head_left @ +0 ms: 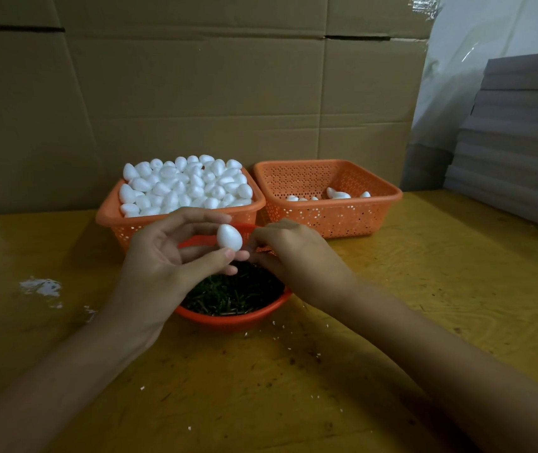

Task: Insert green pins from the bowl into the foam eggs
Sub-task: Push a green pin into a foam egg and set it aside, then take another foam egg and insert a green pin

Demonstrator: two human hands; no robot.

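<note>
Cardboard wall (195, 93) behind yellow table (457, 273)

1 head view looks forward and down, close above the bowl (228, 317) on the table (424, 282).

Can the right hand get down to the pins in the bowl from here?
Probably yes. The right hand sits just above the bowl's right side, with pins exposed beneath it; the left hand, holding the egg, is off to the left.

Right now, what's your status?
Left hand holds white foam egg over round orange bowl of green pins. Right hand pinched beside egg; pin not visible. Nothing blocking.
</note>
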